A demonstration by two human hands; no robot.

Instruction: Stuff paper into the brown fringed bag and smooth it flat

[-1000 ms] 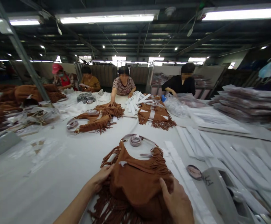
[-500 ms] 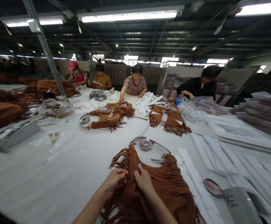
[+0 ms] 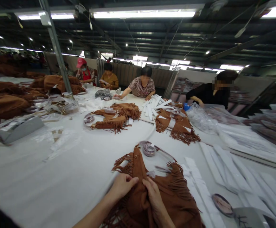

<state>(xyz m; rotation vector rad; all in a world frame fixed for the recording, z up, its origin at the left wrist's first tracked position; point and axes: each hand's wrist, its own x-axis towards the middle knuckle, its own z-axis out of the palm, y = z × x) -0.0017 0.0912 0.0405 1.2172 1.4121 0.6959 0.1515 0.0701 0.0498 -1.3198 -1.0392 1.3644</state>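
Brown fringed bag flat on white table, under both hands. Left hand and right hand side by side, fingers curled, pinching its suede.

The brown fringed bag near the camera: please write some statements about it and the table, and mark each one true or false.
1. Both hands rest on the brown fringed bag. True: left hand and right hand touch it.
2. The bag hangs from a hook. False: it lies flat on the white table.
3. White strips lie to the right of the bag. True.
4. The right hand holds scissors. False: no tool shows in it.
5. Two more fringed bags lie farther up the table. True.
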